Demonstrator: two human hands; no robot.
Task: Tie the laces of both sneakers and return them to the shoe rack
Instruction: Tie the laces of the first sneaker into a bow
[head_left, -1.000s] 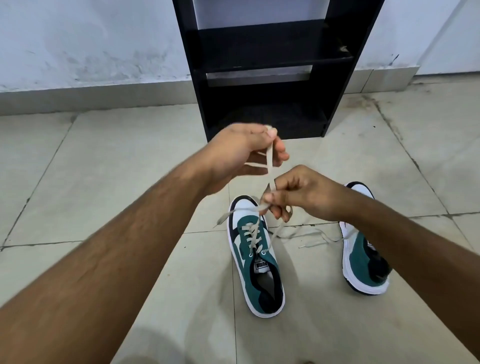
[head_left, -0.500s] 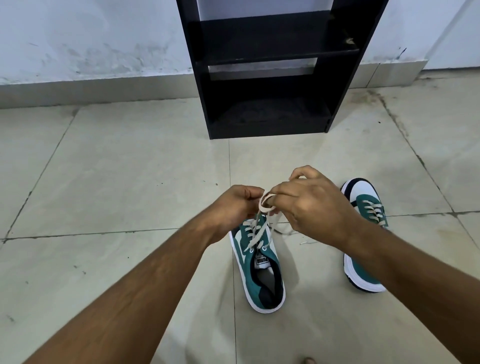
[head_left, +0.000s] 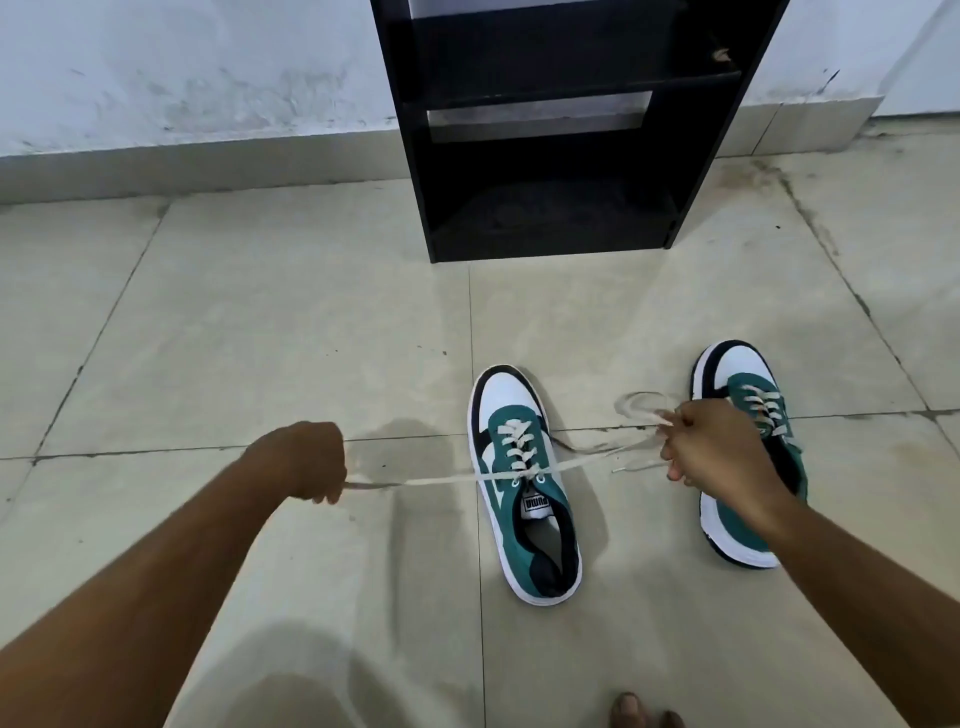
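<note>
Green sneaker (head_left: 524, 488) toe toward rack (head_left: 550, 130); left hand (head_left: 306, 462), right hand (head_left: 711, 447) clenched on laces (head_left: 441, 479).

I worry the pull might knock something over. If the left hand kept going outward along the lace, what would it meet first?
Nothing, it seems: the left hand pulls the lace leftward away from the sneaker, over bare floor tiles to the frame edge.

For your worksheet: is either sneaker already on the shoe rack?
No, both sneakers sit on the floor before the shoe rack.
</note>
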